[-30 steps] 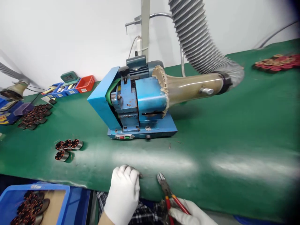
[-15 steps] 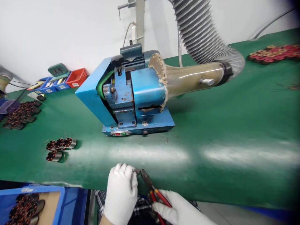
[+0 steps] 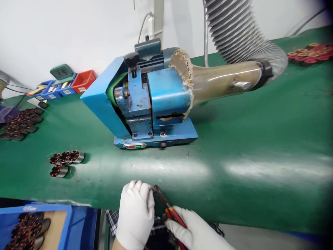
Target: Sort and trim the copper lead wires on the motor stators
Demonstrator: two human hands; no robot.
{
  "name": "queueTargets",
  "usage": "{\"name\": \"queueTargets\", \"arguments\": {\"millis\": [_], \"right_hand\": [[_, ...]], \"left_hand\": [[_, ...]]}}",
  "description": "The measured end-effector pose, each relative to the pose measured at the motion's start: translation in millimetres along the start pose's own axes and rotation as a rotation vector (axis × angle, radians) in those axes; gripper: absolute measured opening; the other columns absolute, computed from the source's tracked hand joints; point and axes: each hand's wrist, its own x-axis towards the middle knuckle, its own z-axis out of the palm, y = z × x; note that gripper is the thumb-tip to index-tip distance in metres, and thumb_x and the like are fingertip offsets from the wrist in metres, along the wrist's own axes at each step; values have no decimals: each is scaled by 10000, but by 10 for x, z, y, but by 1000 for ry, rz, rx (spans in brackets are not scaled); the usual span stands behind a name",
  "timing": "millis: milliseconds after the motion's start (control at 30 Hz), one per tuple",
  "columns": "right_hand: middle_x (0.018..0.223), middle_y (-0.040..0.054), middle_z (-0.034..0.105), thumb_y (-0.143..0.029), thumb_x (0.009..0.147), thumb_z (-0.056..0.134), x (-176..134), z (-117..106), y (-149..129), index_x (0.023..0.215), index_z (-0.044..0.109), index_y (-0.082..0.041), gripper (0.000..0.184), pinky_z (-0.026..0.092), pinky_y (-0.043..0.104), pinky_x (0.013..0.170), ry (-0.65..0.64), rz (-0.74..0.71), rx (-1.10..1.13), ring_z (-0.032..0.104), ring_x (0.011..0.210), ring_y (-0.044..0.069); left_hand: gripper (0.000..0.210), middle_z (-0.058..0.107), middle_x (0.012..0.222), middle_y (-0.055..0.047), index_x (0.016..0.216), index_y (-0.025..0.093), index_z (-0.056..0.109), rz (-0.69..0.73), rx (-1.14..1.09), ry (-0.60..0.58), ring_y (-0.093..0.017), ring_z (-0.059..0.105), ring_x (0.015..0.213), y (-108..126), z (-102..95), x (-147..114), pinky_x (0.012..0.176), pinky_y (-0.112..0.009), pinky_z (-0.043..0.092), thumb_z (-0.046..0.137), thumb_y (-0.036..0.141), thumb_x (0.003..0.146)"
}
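Note:
In white gloves, both my hands are at the table's front edge. My left hand (image 3: 136,211) is closed, its fingers curled round something that they mostly hide; a thin dark end shows beside the index finger. My right hand (image 3: 191,229) grips a pair of pliers (image 3: 163,199) by the red and orange handles. The dark jaws point up and left and meet that thin end right beside my left hand. To the left, several wound motor stators (image 3: 59,170) with copper coils and silvery rims stand on the green table.
A blue belt machine (image 3: 169,93) with a ribbed grey hose (image 3: 241,38) stands behind my hands. A blue bin (image 3: 66,222) of stators is at the lower left. More stators (image 3: 19,125), small boxes (image 3: 83,80) and a clock (image 3: 62,72) lie further left; red rings (image 3: 312,55) are far right.
The pliers' jaws have moved left, closing the small gap to the thin end at my left hand. My left hand has hardly moved. The view has shifted slightly.

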Motion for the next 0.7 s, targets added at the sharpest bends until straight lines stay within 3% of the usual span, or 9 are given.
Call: {"name": "queueTargets", "arguments": {"millis": [167, 333, 433, 567, 633, 700], "right_hand": [[1133, 93, 581, -554, 716, 541, 28, 114, 180, 1110, 568, -160, 559, 329, 320, 958, 43, 124, 119, 474, 1102, 285], [1050, 103, 607, -515, 747, 533, 71, 175, 154, 1007, 589, -141, 458, 345, 335, 939, 68, 21, 294, 511, 1037, 266], [917, 70, 634, -449, 718, 611, 76, 162, 132, 936, 590, -144, 376, 398, 316, 861, 44, -33, 556, 558, 920, 224], [668, 14, 606, -334, 607, 739, 139, 172, 50, 820, 577, -134, 334, 453, 277, 597, -249, -57, 1025, 598, 616, 167], [710, 36, 621, -292, 612, 736, 240, 175, -78, 801, 581, -130, 293, 462, 293, 626, -307, -110, 1234, 613, 658, 178], [843, 71, 641, -277, 618, 728, 388, 125, -237, 807, 596, -136, 271, 457, 338, 760, -232, -192, 1375, 609, 827, 208]], "left_hand": [[179, 527, 765, -44, 799, 196, 536, 46, 19, 48, -213, 472, 748, -24, 13, 0, 696, -360, 400, 373, 125, 812], [180, 536, 754, -43, 783, 195, 538, 78, 42, 74, -213, 482, 748, -44, 38, 13, 722, -366, 393, 376, 118, 800], [173, 545, 745, -37, 787, 204, 537, 86, 41, 93, -219, 495, 746, -85, 33, 32, 722, -372, 389, 380, 136, 811], [174, 576, 752, -42, 793, 203, 550, 66, 101, 124, -232, 518, 737, -231, -1, 70, 689, -368, 399, 385, 156, 818], [194, 593, 745, -48, 784, 193, 559, 80, 147, 170, -235, 533, 727, -333, -15, 89, 675, -365, 404, 371, 171, 824], [217, 610, 721, -45, 761, 190, 567, 110, 180, 222, -227, 549, 699, -434, -19, 110, 663, -354, 411, 360, 190, 828]]}}
